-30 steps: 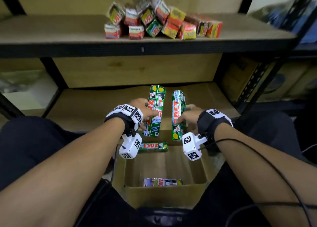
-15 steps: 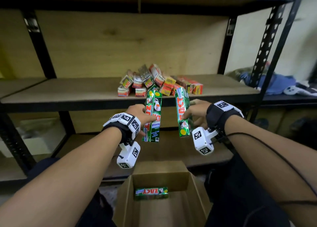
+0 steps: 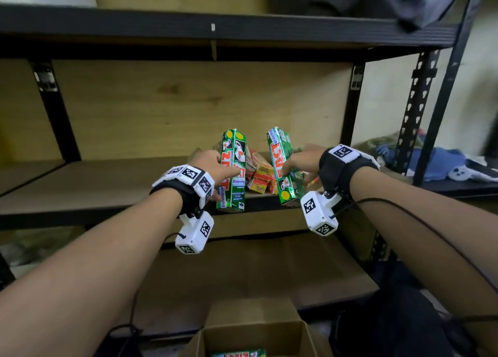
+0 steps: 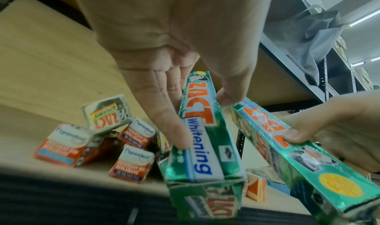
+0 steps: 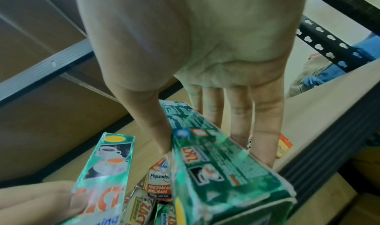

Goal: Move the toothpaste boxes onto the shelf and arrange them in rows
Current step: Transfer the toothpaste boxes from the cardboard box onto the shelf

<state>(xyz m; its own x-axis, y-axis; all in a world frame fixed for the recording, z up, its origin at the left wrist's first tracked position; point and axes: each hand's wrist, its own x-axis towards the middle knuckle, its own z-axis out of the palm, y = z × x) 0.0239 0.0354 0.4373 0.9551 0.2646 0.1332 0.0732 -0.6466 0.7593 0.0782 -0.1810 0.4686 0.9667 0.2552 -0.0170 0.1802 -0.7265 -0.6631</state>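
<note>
My left hand [image 3: 215, 168] grips a green toothpaste box [image 3: 233, 170] [image 4: 202, 139] upright, thumb on one side and fingers [image 4: 168, 121] on the other. My right hand [image 3: 299, 162] grips a second green toothpaste box [image 3: 283, 168] [image 5: 216, 160], tilted slightly left. Both boxes hang over the front edge of the middle shelf [image 3: 94, 187]. Behind them lies a loose pile of red, orange and white toothpaste boxes [image 3: 260, 177] [image 4: 98, 140] on that shelf. At the bottom edge of the head view, another green box [image 3: 239, 353] lies in the cardboard carton [image 3: 256, 332].
A black metal rack frames the shelves, with an upright [image 3: 353, 106] right of my hands and a shelf [image 3: 215, 33] above. A lower shelf [image 3: 256, 270] sits beneath. Blue cloth and clutter [image 3: 431, 160] lie at the right.
Both hands have lifted their green boxes from above the carton up and forward to the middle shelf's front edge. The view has tilted up with them.
</note>
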